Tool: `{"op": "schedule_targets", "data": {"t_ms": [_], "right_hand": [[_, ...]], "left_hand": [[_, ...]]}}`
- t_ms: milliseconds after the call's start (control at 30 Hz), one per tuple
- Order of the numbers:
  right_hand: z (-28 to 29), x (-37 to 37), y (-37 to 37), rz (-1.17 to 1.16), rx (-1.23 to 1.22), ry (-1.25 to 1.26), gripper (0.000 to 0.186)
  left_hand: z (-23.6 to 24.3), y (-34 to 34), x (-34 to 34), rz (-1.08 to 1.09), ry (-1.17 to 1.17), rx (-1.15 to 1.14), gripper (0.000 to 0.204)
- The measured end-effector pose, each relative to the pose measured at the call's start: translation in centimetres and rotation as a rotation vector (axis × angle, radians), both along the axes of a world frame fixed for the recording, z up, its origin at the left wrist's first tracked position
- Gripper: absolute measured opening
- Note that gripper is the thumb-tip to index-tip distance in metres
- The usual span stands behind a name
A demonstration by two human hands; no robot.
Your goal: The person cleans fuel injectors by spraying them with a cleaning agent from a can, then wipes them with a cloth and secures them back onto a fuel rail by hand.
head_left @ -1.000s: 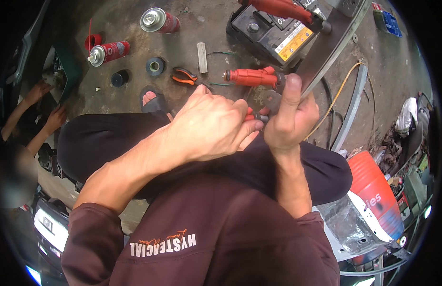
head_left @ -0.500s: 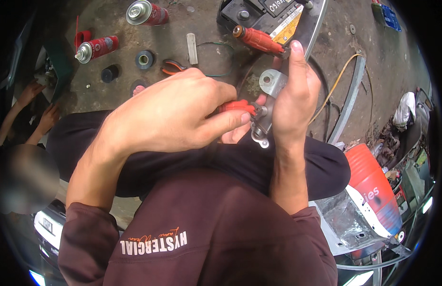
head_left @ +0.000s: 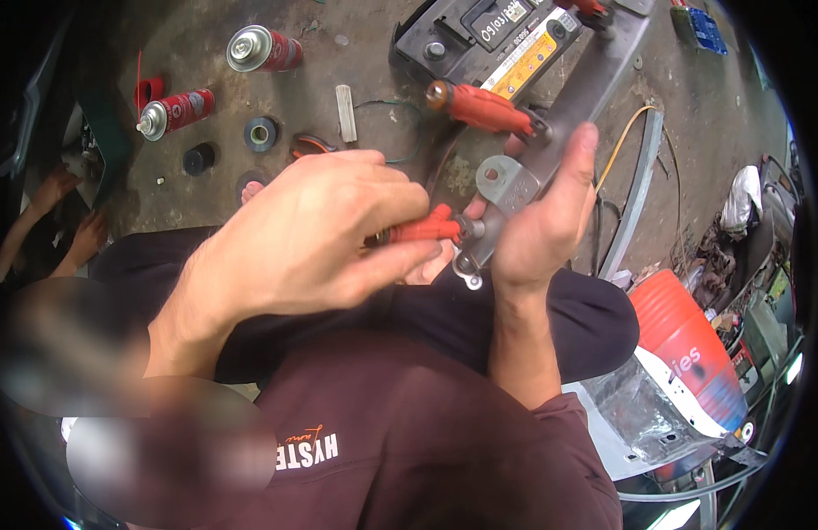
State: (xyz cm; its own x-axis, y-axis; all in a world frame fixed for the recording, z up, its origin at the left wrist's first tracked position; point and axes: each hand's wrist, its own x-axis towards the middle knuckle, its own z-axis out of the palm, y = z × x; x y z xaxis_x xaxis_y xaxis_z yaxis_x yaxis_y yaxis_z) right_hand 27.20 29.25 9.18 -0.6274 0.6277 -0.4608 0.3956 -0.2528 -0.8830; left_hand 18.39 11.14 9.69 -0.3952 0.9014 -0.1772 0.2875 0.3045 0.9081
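A grey metal fuel rail (head_left: 578,102) slants across in front of me, with a flat bracket (head_left: 495,178) that has a hole in it. My right hand (head_left: 543,225) is wrapped round its lower part, thumb pointing up along the rail. At the near end, my left hand (head_left: 307,234) grips a red fuel injector (head_left: 433,227) between thumb and fingers. That injector's tip meets the rail's socket. Farther up, a second red injector (head_left: 490,111) sticks out to the left, and a third injector (head_left: 589,11) is cut off by the upper edge.
A black car battery (head_left: 440,51) stands beyond the rail. Spray cans (head_left: 276,51), a roll of tape (head_left: 251,132), orange-handled pliers (head_left: 305,147) and a wooden stick (head_left: 345,113) lie on the floor. A red drum (head_left: 678,318) is at right. Another person's hands (head_left: 60,187) show far left.
The rail has shifted farther into view, baring more of its length and a third injector at the top. Both hands have moved slightly left and down with it, keeping their holds.
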Motion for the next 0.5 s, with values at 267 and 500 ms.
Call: {"op": "schedule_targets", "data": {"t_ms": [267, 500], "right_hand": [[-1.1, 0.5, -0.1, -0.039, -0.319, 0.155, 0.073], [-1.7, 0.4, -0.3, -0.08, -0.435, 0.188, 0.071]], "left_hand": [[2.2, 0.9, 1.5, 0.059, 0.418, 0.193, 0.032], [2.2, 1.0, 1.2, 0.015, 0.455, 0.21, 0.03]]}}
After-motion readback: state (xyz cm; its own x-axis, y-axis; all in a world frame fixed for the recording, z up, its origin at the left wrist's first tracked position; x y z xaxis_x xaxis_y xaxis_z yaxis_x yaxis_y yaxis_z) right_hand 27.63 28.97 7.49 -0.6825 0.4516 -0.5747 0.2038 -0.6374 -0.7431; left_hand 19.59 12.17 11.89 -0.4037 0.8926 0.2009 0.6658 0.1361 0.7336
